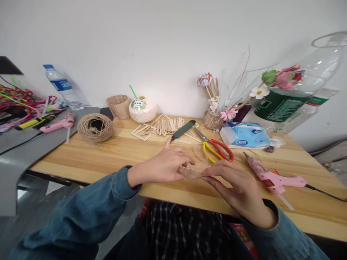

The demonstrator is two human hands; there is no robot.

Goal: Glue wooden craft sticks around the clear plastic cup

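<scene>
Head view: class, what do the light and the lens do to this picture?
Head view: fairly even light, with a soft shadow on the wall beside the water bottle; head view: pale glints on the large bottle, which looks stretched and leaning near the edge, likely wide-lens distortion; head view: clear plastic hard to make out against the tabletop.

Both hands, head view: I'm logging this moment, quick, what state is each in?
Left hand: partly curled at the clear plastic piece; whether it grips cannot be told.
Right hand: closed, pinching the piece's edge between thumb and fingers.
</scene>
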